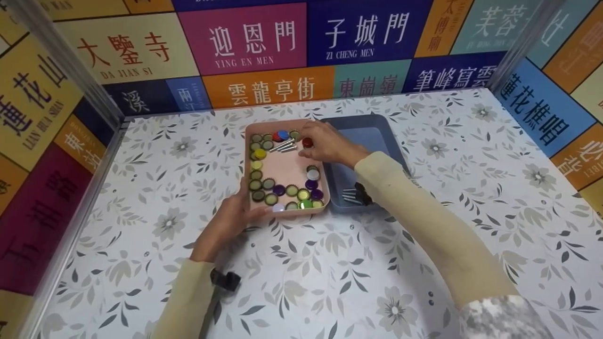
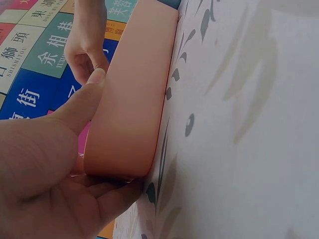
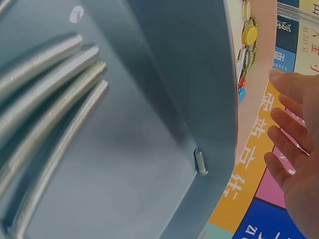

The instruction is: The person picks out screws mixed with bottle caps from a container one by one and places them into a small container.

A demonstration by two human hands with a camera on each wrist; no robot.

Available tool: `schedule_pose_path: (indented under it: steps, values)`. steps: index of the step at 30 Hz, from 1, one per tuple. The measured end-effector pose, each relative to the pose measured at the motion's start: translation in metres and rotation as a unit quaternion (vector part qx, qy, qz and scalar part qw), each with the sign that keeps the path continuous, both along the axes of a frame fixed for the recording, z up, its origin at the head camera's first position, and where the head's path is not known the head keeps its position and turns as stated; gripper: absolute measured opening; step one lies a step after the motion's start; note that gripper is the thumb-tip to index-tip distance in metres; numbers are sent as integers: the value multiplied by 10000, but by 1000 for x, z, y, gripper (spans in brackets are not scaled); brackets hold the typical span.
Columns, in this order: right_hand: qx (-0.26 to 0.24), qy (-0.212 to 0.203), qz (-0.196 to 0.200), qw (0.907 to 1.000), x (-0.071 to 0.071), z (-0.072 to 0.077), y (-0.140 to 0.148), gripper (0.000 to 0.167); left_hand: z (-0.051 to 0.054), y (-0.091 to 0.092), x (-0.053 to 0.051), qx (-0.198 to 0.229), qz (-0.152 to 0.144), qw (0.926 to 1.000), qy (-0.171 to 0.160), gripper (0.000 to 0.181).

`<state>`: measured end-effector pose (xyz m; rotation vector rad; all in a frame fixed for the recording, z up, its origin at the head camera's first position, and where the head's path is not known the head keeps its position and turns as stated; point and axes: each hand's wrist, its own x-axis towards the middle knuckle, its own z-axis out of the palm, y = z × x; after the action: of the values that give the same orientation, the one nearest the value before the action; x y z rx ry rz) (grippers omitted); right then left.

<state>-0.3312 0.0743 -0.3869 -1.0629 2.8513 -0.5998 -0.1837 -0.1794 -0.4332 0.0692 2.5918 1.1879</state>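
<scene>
My left hand (image 1: 228, 219) grips the near left corner of a pink tray (image 1: 280, 169); in the left wrist view the thumb lies at the rim and fingers reach round the corner's outer wall. Bottle caps line the tray's sides, among them a yellow cap (image 1: 259, 154) and a blue cap (image 1: 282, 135). Several screws (image 1: 285, 147) lie near its far side. Over the far right part of this tray is my right hand (image 1: 327, 143), a red cap (image 1: 307, 142) beside its fingertips. In the right wrist view its fingers (image 3: 289, 129) are spread, with nothing between them.
A blue-grey tray (image 1: 341, 165) stands against the pink one's right side, below my right forearm. Several more screws (image 1: 349, 195) lie at its near end, and one small screw (image 3: 200, 162) in a corner. Lettered panels (image 1: 254, 42) wall in the flowered table (image 1: 169, 221).
</scene>
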Motion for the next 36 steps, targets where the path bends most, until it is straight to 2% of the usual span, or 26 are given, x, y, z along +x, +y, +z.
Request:
schedule_pose_path:
  steps: [6, 14, 22, 28, 36]
  values:
    - [-121, -117, -78, 9998, -2, -4, -5, 32, 0, 0, -1, 26, 87, 9999, -119, 107]
    - [-682, -745, -267, 9945, -2, -6, -10, 33, 0, -2, 1, 114, 17, 9999, 35, 107]
    - [-802, -1038, -759, 9885, -5, -9, -14, 32, 0, 1, -1, 52, 130, 9998, -124, 107]
    - [-1083, -1268, -1257, 9779, -5, -9, -20, 30, 0, 0, 0, 79, 30, 9999, 61, 107]
    - [-1236, -1297, -1432, 9733, -4, -10, -26, 30, 0, 0, 1, -44, -2, 9998, 204, 108]
